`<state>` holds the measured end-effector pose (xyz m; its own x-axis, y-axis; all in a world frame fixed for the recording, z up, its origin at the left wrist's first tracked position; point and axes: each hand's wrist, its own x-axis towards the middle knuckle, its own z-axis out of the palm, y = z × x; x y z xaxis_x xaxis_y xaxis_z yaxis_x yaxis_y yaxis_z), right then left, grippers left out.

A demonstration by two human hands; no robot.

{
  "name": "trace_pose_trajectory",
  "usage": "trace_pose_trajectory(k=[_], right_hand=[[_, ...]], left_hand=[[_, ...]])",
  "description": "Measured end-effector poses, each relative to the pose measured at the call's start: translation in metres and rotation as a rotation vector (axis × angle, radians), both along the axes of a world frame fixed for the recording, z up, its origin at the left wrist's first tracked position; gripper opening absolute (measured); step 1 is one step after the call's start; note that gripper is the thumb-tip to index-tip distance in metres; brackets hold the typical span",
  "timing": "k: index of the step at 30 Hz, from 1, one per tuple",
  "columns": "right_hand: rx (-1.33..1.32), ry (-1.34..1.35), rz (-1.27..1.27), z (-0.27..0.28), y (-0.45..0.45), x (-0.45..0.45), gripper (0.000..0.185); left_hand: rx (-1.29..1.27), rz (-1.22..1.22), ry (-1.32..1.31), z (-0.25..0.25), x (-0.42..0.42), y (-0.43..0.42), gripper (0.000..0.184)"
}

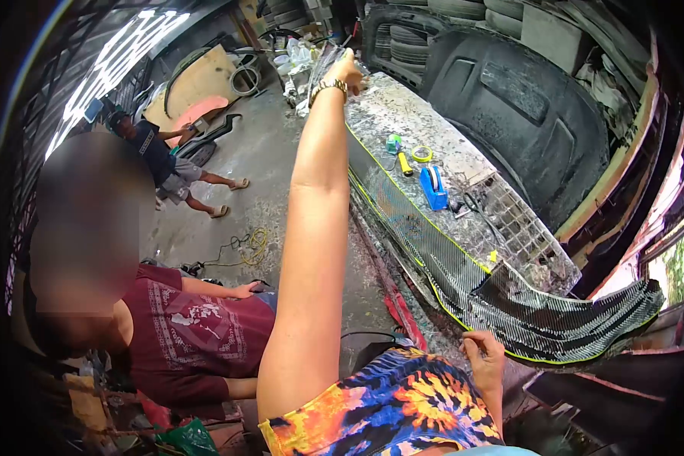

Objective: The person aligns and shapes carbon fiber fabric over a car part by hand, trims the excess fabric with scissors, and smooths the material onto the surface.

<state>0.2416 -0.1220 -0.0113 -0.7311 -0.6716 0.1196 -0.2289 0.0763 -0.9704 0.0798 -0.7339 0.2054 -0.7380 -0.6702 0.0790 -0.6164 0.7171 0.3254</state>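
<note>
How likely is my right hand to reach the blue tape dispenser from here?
Probably yes, with a stretch: the dark patterned strip lies low between your right hand and the blue tape dispenser, but nothing covers it.

I'm in a car-body workshop: a black car hood (520, 110) and stacked tyres (505, 26) stand behind my stained workbench (391, 114), where carbon-fibre cloth (457, 264) lies along the edge.

Your one view looks out from your head, facing forward and down on the bench (387, 102), from just beside it; its wide, round-edged sweep also takes in the floor (262, 152) left of the bench and the black panel (509, 125) beyond it
</note>
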Motion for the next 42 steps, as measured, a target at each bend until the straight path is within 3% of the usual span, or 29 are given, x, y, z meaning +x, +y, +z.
trace_pose_trajectory(k=[3, 11, 14, 15, 16, 17, 18, 19, 20, 21, 22, 24, 26, 29, 32, 38, 42], right_hand=[[0.013, -0.028, -0.047, 0.001, 0.007, 0.003, 0.009], [0.040, -0.053, -0.119, 0.000, 0.020, 0.002, 0.011], [0.082, -0.057, -0.110, 0.000, 0.019, 0.002, 0.012], [0.075, -0.071, -0.111, 0.000, 0.018, 0.003, 0.012], [0.079, -0.082, -0.124, -0.002, 0.016, 0.004, 0.012], [0.058, -0.052, -0.121, -0.005, 0.014, 0.003, 0.012], [0.036, -0.022, -0.120, -0.007, 0.013, 0.003, 0.012], [0.049, -0.048, -0.141, 0.000, 0.010, 0.003, 0.009], [0.046, -0.056, -0.164, -0.002, 0.010, 0.003, 0.009], [0.052, -0.050, -0.122, -0.004, 0.012, 0.004, 0.007], [0.060, -0.039, -0.082, -0.005, 0.014, 0.002, 0.006], [0.111, 0.046, -0.134, 0.004, 0.012, 0.002, 0.010], [0.256, 0.229, -0.064, 0.003, 0.019, 0.000, 0.014], [0.157, 0.105, -0.139, 0.012, 0.019, 0.002, 0.015], [0.155, 0.039, -0.150, 0.013, 0.023, 0.007, 0.013], [0.225, -0.020, -0.229, 0.004, 0.030, 0.018, 0.011], [0.244, 0.045, -0.263, -0.005, 0.037, 0.020, 0.012]], left_hand=[[0.048, 0.043, 0.085, 0.021, 0.005, 0.032, 0.085], [0.019, 0.075, 0.102, 0.033, 0.006, 0.021, 0.089], [0.031, -0.048, 0.352, 0.023, 0.006, 0.016, 0.091], [0.121, -0.174, 0.571, 0.011, 0.001, 0.017, 0.090], [0.196, -0.350, 0.763, 0.000, 0.002, 0.033, 0.084], [0.322, -0.451, 0.889, -0.016, 0.001, 0.053, 0.052], [0.240, -0.576, 0.965, -0.031, 0.010, 0.089, 0.019], [0.539, -0.641, 1.093, -0.059, 0.021, 0.128, 0.013], [0.417, -0.637, 0.966, -0.073, 0.044, 0.173, 0.016], [0.689, -0.575, 0.862, -0.108, 0.060, 0.204, 0.022], [0.823, -0.661, 0.828, -0.141, 0.075, 0.236, 0.019], [1.188, -0.611, 0.624, -0.191, 0.100, 0.293, 0.028], [1.347, -0.809, 0.422, -0.234, 0.106, 0.333, 0.025], [1.437, -0.694, 0.272, -0.255, 0.114, 0.385, 0.021], [1.440, -0.732, 0.362, -0.260, 0.115, 0.396, 0.017], [1.291, -0.572, 0.443, -0.276, 0.106, 0.384, 0.020], [1.197, -0.689, 0.387, -0.269, 0.101, 0.383, 0.015]])
